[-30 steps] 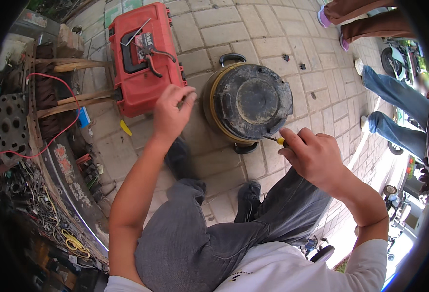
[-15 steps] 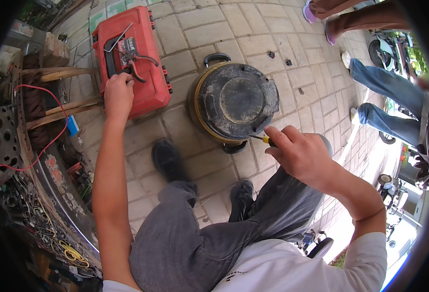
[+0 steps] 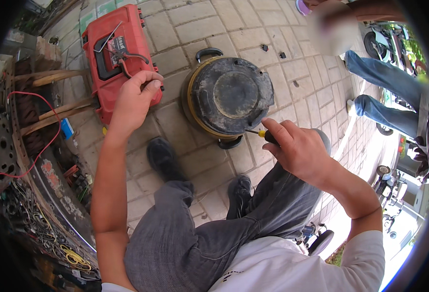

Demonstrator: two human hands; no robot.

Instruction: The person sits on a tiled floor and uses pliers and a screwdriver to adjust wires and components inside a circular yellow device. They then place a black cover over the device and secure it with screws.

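An upturned round pot-like appliance (image 3: 238, 95) stands on the paving, with a black base, a gold-coloured side and two black handles. My right hand (image 3: 297, 148) is closed round a screwdriver (image 3: 261, 133) with a yellow and black handle. Its shaft reaches the base's near right edge; whether the tip touches is unclear. Over the near right edge of a red toolbox (image 3: 151, 92), my left hand (image 3: 135, 102) has its fingers curled and thumb drawn in. Anything inside them is hidden. Pliers (image 3: 139, 56) and a bent metal rod (image 3: 108, 38) lie on the toolbox.
Two small black pieces (image 3: 265, 47) lie beyond the appliance. Wooden handles (image 3: 61, 114), a red cable (image 3: 53, 100) and a heap of metal scrap (image 3: 39, 221) fill the left side. People's legs (image 3: 385, 114) stand at the right, near parked two-wheelers.
My left hand has lifted from the toolbox top and moved right toward its edge. My right hand keeps the screwdriver at the appliance's edge. The whole view has shifted slightly.
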